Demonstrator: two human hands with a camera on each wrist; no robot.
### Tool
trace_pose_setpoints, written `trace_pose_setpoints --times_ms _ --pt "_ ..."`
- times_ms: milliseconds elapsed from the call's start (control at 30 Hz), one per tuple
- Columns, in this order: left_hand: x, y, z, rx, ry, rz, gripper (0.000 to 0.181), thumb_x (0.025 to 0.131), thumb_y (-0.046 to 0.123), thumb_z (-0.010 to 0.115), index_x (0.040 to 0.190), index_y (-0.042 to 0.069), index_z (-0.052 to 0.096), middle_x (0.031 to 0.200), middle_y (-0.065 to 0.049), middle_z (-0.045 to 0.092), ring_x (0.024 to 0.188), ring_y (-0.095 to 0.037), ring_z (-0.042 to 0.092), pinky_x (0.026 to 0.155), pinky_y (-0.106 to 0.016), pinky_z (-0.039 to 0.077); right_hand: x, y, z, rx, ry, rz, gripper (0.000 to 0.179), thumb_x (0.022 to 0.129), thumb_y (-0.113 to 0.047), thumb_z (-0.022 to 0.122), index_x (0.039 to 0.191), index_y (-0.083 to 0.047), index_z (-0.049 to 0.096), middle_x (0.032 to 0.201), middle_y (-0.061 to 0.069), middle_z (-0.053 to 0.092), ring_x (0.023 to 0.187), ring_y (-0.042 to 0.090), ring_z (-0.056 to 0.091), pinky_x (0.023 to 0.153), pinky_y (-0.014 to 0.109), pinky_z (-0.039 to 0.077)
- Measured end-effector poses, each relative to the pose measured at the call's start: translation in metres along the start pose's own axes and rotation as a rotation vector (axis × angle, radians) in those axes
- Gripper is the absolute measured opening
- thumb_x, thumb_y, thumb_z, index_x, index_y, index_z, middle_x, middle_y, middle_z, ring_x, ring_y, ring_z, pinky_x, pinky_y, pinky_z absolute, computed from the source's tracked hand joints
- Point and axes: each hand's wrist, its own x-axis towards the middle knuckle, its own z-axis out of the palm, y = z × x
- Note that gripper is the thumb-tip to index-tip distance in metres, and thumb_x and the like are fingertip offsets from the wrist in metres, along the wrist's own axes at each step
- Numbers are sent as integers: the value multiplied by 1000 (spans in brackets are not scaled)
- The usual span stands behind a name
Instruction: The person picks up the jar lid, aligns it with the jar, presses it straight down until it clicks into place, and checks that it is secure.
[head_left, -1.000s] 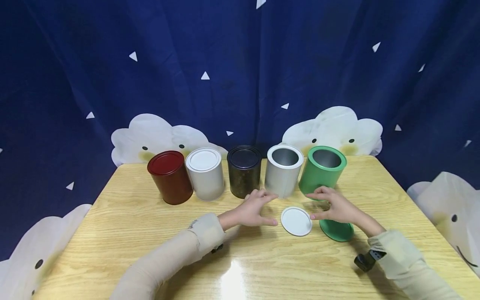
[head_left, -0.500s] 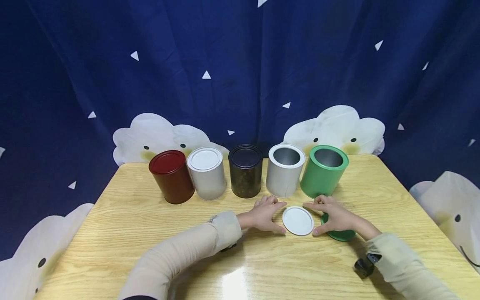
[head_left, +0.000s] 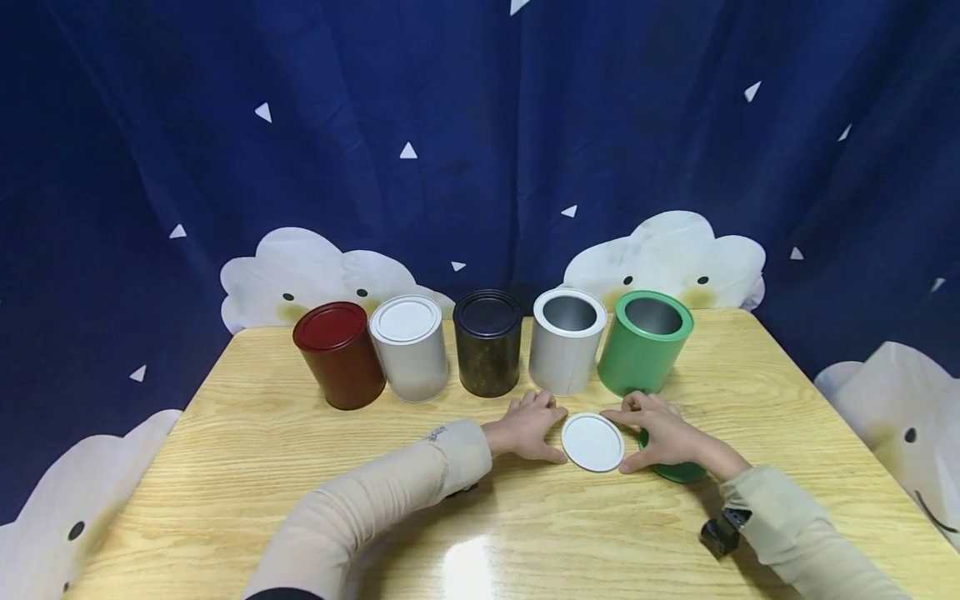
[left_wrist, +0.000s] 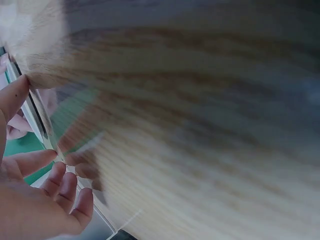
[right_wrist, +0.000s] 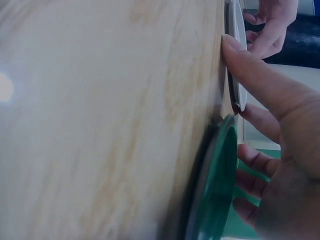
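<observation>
A white can lid (head_left: pixel 592 442) lies flat on the table, its underside edge dark in the wrist views. My left hand (head_left: pixel 527 429) is at its left side, with thumb and forefinger spread and their tips right at the rim. Opposite it, my right hand (head_left: pixel 663 431) has its thumb and forefinger spread along the right rim. A green lid (right_wrist: pixel 216 185) lies under the right hand and is partly hidden by it in the head view. Behind the hands stand an uncovered white can (head_left: pixel 564 358) and an uncovered green can (head_left: pixel 641 358), both grey inside.
A dark red can (head_left: pixel 342 367), another white can (head_left: pixel 414 362) and a black can (head_left: pixel 489 362) stand in the same row, lids on. The wooden table (head_left: pixel 247 467) backs onto a dark blue curtain (head_left: pixel 450 83) with cloud shapes.
My left hand has moved right and slightly nearer, up to the white lid's left rim. The right hand has come down and closer to its right rim. The lid lies where it was.
</observation>
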Motion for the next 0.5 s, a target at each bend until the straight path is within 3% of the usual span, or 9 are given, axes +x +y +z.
trace_pose_setpoints --times_ms 300,500 --pt "-2 4 0 88 54 47 56 74 53 67 118 21 56 102 0 43 90 -16 39 68 -26 31 1 -1 3 14 -2 16 78 58 -51 79 120 -9 61 94 -2 41 82 16 33 62 32 22" --pt "-2 4 1 131 69 47 57 75 55 64 119 21 55 102 1 44 90 -16 40 67 -26 31 2 -2 4 25 15 -1 76 58 -50 79 118 -6 62 95 -1 44 83 15 36 63 32 23"
